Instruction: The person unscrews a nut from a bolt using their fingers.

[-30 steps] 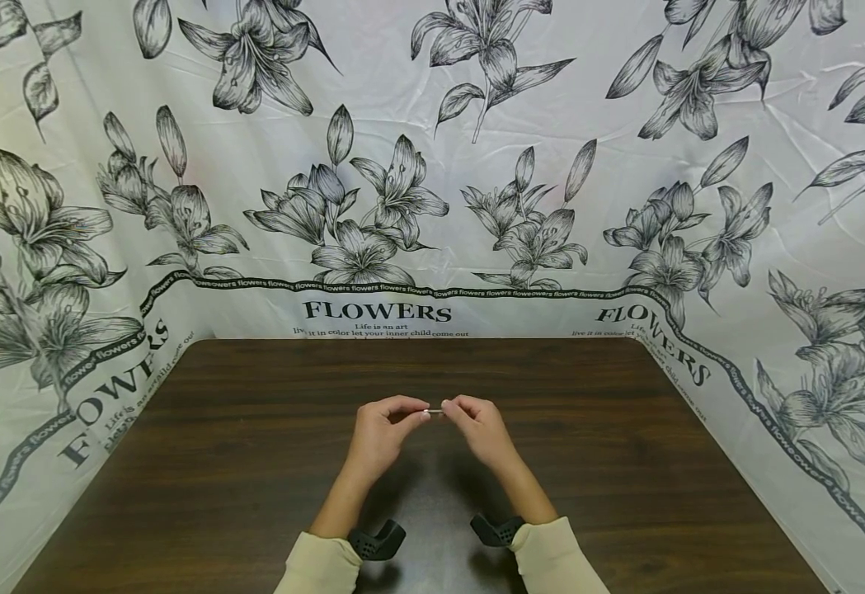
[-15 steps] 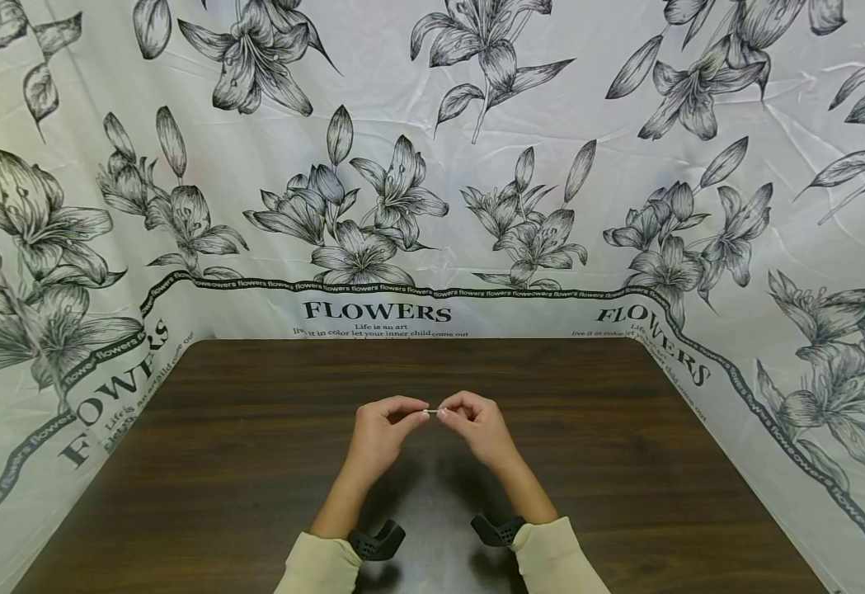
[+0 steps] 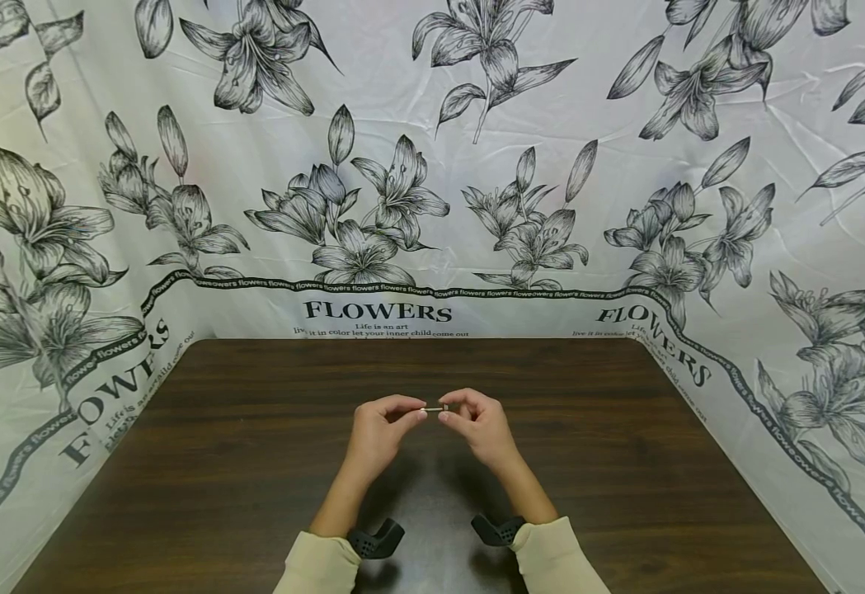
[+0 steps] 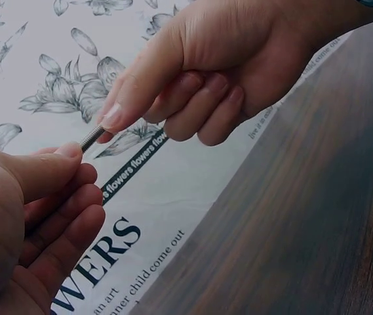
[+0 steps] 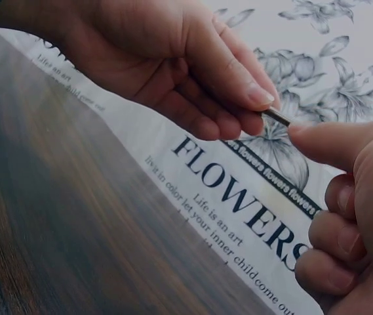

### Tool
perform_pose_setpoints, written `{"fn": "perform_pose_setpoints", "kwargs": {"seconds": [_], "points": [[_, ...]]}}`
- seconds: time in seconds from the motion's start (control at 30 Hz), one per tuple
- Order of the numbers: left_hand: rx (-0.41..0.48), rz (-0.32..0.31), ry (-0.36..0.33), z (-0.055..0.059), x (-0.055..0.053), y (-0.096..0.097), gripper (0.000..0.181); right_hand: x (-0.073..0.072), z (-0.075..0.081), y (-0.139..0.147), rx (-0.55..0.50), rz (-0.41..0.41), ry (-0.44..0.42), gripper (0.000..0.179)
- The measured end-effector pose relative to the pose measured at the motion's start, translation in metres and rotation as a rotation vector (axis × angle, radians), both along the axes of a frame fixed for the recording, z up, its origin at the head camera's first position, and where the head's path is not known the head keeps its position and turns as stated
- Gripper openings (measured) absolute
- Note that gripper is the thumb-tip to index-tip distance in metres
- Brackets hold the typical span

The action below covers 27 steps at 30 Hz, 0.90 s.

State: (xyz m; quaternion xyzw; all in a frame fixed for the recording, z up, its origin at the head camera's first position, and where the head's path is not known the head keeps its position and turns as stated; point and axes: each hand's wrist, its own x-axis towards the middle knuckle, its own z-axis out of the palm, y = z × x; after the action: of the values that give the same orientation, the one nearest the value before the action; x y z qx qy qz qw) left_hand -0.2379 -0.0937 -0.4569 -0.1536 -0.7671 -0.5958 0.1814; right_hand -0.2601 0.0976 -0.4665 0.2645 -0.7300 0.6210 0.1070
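Observation:
A thin metal bolt (image 3: 434,409) spans the gap between both hands, held roughly level above the table. Its thread shows in the left wrist view, where the bolt (image 4: 92,138) runs from one set of fingertips to the other. My left hand (image 3: 376,433) pinches one end between thumb and forefinger. At the other end, the thumb and forefinger of my right hand (image 3: 486,433) pinch around a small wider part; whether that is a head or a nut is too small to tell. The right hand's other fingers are curled in, as the right wrist view shows.
Beneath the hands lies a dark wood-grain table (image 3: 254,495). A white cloth (image 3: 432,206) printed with black flowers hangs around its back and sides. Dark straps with black mounts (image 3: 377,540) sit on both wrists beside pale sleeves (image 3: 321,565).
The right thumb and forefinger have shifted and spread slightly around their end of the bolt, so its wider end now shows. The left hand has barely moved.

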Motion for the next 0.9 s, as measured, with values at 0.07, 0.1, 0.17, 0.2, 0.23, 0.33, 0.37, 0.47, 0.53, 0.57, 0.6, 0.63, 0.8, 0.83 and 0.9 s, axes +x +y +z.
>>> {"fn": "perform_pose_setpoints", "kwargs": {"seconds": [0.07,0.1,0.17,0.2,0.23,0.33,0.37,0.47,0.53,0.57,0.6,0.63,0.8,0.83,0.9], "points": [[-0.012,0.014,-0.022,-0.002,0.000,-0.001,0.010,-0.001,-0.002,0.001,0.053,-0.045,-0.027,0.015],[-0.018,0.019,-0.035,-0.003,-0.001,-0.001,0.010,-0.001,-0.003,0.001,0.095,-0.072,-0.043,0.015],[-0.037,0.032,-0.066,-0.006,-0.002,-0.002,0.011,-0.002,-0.005,0.002,0.197,-0.114,-0.072,0.013],[-0.052,0.037,-0.081,-0.008,-0.002,-0.003,0.010,-0.002,-0.006,0.003,0.253,-0.130,-0.086,0.013],[-0.066,0.038,-0.094,-0.011,-0.003,-0.003,0.010,-0.003,-0.007,0.003,0.305,-0.139,-0.099,0.012],[-0.127,0.033,-0.123,-0.020,-0.006,-0.006,0.008,-0.005,-0.012,0.005,0.427,-0.137,-0.131,0.012],[-0.150,0.031,-0.134,-0.023,-0.007,-0.007,0.007,-0.005,-0.014,0.005,0.454,-0.130,-0.144,0.012],[-0.203,0.017,-0.164,-0.032,-0.009,-0.009,0.007,-0.007,-0.021,0.007,0.525,-0.124,-0.164,0.013],[-0.220,0.010,-0.189,-0.037,-0.010,-0.011,0.007,-0.007,-0.024,0.008,0.567,-0.123,-0.168,0.014],[-0.225,0.008,-0.199,-0.039,-0.010,-0.012,0.007,-0.007,-0.026,0.008,0.587,-0.126,-0.165,0.014],[-0.227,0.005,-0.207,-0.041,-0.011,-0.012,0.008,-0.008,-0.027,0.008,0.608,-0.129,-0.163,0.013],[-0.230,0.002,-0.219,-0.042,-0.011,-0.013,0.008,-0.007,-0.029,0.009,0.626,-0.135,-0.162,0.013],[-0.257,-0.004,-0.243,-0.049,-0.013,-0.014,0.006,-0.006,-0.034,0.009,0.704,-0.188,-0.156,0.012],[-0.264,-0.004,-0.244,-0.050,-0.013,-0.014,0.006,-0.006,-0.035,0.009,0.720,-0.204,-0.148,0.013],[-0.269,-0.004,-0.247,-0.051,-0.014,-0.015,0.006,-0.006,-0.037,0.008,0.748,-0.235,-0.132,0.013]]}}
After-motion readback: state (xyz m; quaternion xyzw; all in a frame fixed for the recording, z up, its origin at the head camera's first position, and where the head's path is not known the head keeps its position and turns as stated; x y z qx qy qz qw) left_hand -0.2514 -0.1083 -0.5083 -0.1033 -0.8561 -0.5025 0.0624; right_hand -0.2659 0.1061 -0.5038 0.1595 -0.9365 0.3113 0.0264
